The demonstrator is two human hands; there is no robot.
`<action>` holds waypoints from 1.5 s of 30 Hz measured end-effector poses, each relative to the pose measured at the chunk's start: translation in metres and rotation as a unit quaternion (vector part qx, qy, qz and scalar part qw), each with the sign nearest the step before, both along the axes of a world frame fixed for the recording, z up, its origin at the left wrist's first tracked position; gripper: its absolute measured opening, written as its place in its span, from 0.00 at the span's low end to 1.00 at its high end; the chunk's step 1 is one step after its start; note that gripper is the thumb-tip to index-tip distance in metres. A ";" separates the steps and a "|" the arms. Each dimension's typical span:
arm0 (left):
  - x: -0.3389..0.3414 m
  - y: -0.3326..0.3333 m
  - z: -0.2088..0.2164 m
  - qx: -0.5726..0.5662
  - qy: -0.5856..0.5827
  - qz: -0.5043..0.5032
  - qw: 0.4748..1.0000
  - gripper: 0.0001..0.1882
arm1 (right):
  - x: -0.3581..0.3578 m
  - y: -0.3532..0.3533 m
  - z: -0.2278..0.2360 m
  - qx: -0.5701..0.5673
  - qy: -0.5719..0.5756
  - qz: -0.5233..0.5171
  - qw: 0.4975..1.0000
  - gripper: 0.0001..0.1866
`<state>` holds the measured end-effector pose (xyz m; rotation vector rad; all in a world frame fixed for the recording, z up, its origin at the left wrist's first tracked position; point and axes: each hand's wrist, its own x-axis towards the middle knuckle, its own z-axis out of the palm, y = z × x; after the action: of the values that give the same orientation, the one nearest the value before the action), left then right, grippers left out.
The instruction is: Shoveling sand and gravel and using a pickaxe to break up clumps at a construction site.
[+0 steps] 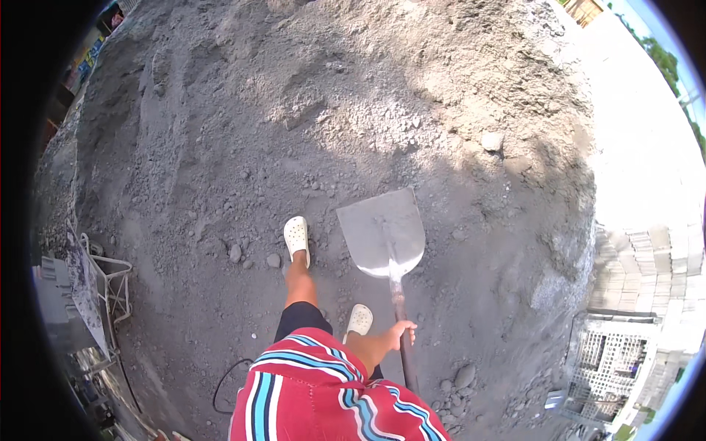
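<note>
My left hand [402, 334] is closed around the dark shaft of a shovel [384, 229]. The shovel's broad, flat grey blade points away from me, over the sandy ground to the right of my forward foot. No heap of material shows on the blade. Its shaft runs back toward me and disappears beside my red striped shirt [309, 404]. My right hand is out of sight. I wear cream clogs; one clog [296, 239] is forward, and the other clog [359, 321] is back beside the shaft.
A large sand and gravel mound [353, 88] rises ahead. Loose stones [235, 253] lie left of my feet, with a rubble pile [460, 382] at the lower right. A metal-framed wheelbarrow [110, 283] stands left. At right are stacked blocks [636, 268] and a white crate [610, 364].
</note>
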<state>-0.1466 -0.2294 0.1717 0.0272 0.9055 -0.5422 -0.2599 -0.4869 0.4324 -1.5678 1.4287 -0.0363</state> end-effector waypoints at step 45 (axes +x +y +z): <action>-0.011 0.064 0.006 0.078 0.160 0.277 0.944 0.06 | 0.192 -0.071 0.038 0.042 -0.073 0.281 0.956 0.18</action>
<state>-0.1577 -0.1654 0.1774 -0.1734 1.2153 0.0579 -0.0682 -0.5580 0.4702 -1.8054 0.8221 0.2398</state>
